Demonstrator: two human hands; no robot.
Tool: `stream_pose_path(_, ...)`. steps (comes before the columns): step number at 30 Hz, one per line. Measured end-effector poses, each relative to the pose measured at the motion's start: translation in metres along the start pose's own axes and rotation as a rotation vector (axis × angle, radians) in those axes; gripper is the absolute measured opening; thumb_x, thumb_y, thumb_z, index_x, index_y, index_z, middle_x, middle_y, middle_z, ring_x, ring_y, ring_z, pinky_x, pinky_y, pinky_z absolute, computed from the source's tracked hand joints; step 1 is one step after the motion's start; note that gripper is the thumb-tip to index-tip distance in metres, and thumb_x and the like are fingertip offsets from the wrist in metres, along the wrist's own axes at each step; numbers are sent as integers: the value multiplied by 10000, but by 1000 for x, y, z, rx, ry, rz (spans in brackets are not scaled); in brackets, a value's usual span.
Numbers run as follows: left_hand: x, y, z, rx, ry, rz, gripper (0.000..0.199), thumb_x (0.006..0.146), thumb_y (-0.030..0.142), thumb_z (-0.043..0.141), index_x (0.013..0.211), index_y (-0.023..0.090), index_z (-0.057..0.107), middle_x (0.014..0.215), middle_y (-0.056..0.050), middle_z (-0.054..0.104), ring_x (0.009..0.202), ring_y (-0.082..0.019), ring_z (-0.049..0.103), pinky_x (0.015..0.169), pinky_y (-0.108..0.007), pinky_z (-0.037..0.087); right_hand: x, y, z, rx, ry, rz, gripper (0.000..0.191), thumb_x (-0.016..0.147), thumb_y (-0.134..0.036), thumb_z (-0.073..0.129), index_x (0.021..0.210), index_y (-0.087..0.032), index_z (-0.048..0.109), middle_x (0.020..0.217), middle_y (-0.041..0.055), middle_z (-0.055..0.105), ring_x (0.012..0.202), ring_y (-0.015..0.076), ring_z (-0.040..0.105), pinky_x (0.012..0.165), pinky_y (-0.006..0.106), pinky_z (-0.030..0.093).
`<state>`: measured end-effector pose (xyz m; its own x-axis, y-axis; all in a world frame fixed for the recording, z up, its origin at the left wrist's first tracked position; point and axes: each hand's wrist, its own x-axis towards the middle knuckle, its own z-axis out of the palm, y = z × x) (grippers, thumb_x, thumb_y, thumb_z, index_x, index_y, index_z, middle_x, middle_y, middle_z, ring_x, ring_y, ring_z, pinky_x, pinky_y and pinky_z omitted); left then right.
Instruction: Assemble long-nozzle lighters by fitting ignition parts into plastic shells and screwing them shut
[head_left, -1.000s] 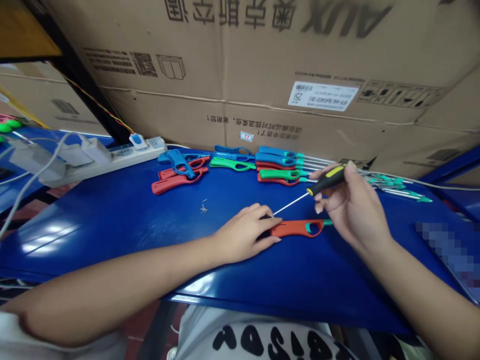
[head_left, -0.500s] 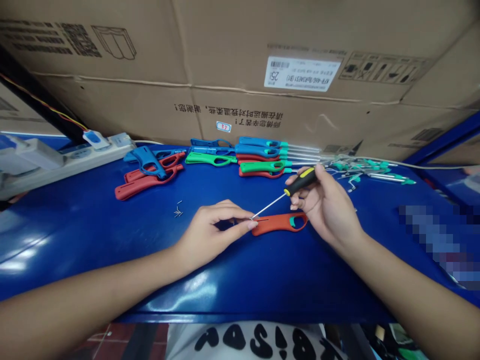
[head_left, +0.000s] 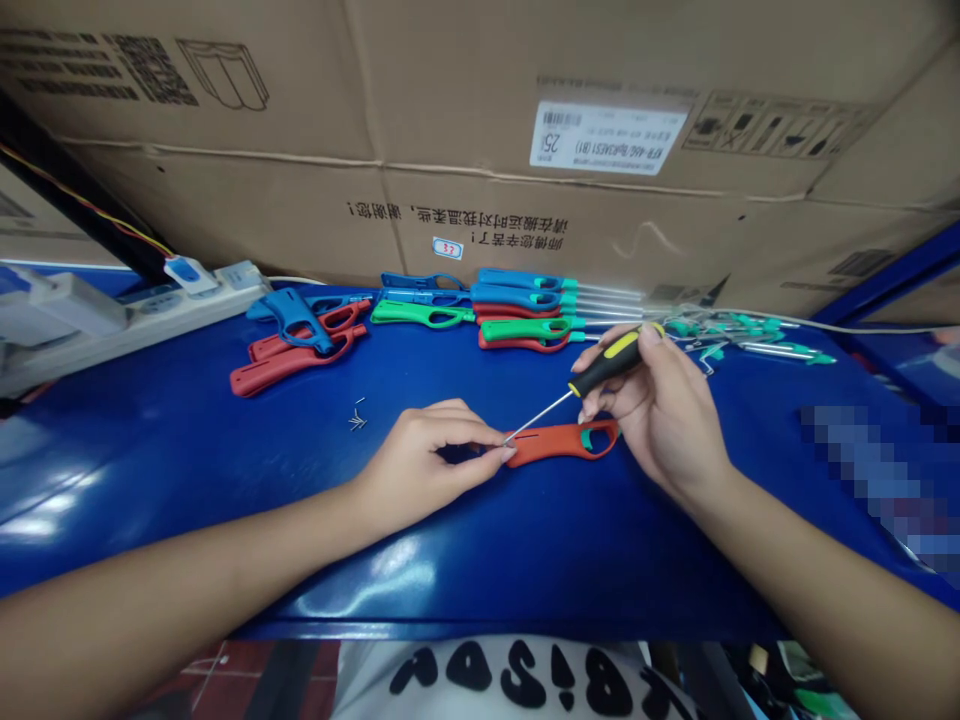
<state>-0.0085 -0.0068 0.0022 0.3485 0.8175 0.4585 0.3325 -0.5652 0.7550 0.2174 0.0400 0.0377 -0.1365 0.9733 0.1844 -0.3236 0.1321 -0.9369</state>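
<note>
1. Near the left corner of my blue tabletop (head_left: 187,450), along its back edge, lies a white power strip (head_left: 161,312).
2. Next, red casings (head_left: 285,367) and blue casings (head_left: 291,318) overlap in a pile; small screws (head_left: 358,421) lie in front of them.
3. My left hand (head_left: 431,460) has thumb and forefinger drawn close at the screwdriver's tip; I cannot tell what they pinch.
4. The orange lighter (head_left: 551,446) lies mid-tabletop, between back and front edges, its left end at those fingertips.
5. Behind it, lighters (head_left: 517,298) with metal tubes are lined up by the back edge.
6. My right hand (head_left: 671,415) is wrapped on the handle of the tilted screwdriver (head_left: 606,363).
7. Teal-ended metal rods (head_left: 784,350) lie toward the back right.
</note>
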Motion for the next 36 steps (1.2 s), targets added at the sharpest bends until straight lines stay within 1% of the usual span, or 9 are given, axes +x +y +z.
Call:
stream_pose_path(6, 0, 1, -1, 26, -30, 18, 66, 863, 154, 742, 898, 184, 788, 839, -23, 785, 756, -141, 680, 716, -265, 539, -1, -3, 1, -11, 4, -35, 229, 976, -404, 517, 902, -199, 585, 758, 41, 704, 455, 147, 586, 433, 298, 540)
stream_pose_path(14, 1, 2, -1, 52, -53, 30, 65, 876, 176, 724, 898, 198, 781, 834, -28, 778, 755, -152, 683, 703, -273, 538, -3, -3, 0, -62, -67, -51, 212, 971, -429, 548, 928, -227, 596, 793, 26, 714, 479, 148, 621, 467, 298, 541)
stream_pose_path(20, 1, 2, -1, 70, -60, 13, 76, 888, 178, 704, 892, 199, 777, 851, -33, 782, 775, -160, 687, 723, -280, 539, -5, -6, 1, -103, -74, -61, 200, 976, -448, 552, 912, -267, 611, 802, 16, 707, 503, 142, 620, 483, 298, 534)
stream_pose_path(25, 1, 2, -1, 81, -61, -4, 70, 887, 192, 704, 880, 199, 774, 847, -36, 774, 775, -161, 691, 722, -274, 542, -6, -7, 1, -109, -111, -87, 196, 998, -422, 518, 951, -250, 597, 819, 13, 710, 509, 139, 629, 501, 295, 537)
stream_pose_path(29, 1, 4, -1, 81, -43, -27, 60, 880, 197, 713, 873, 186, 771, 844, -40, 756, 765, -152, 698, 698, -251, 538, -6, -9, 0, -89, -151, -81, 184, 964, -425, 566, 962, -244, 600, 830, 18, 710, 513, 139, 625, 509, 303, 544)
stream_pose_path(32, 1, 4, 0, 78, -37, -40, 48, 870, 190, 722, 863, 176, 768, 815, -35, 739, 743, -142, 691, 683, -240, 532, -8, -14, -3, -99, -222, -69, 197, 904, -374, 656, 1056, -258, 608, 887, 20, 715, 560, 146, 638, 537, 321, 567)
stream_pose_path(36, 0, 3, 1, 73, -57, -47, 60, 874, 189, 717, 849, 180, 770, 815, -38, 740, 749, -144, 688, 680, -240, 529, -14, -21, -5, -265, -309, -98, 427, 868, -248, 712, 1267, -329, 581, 994, 28, 710, 656, 167, 652, 604, 358, 601)
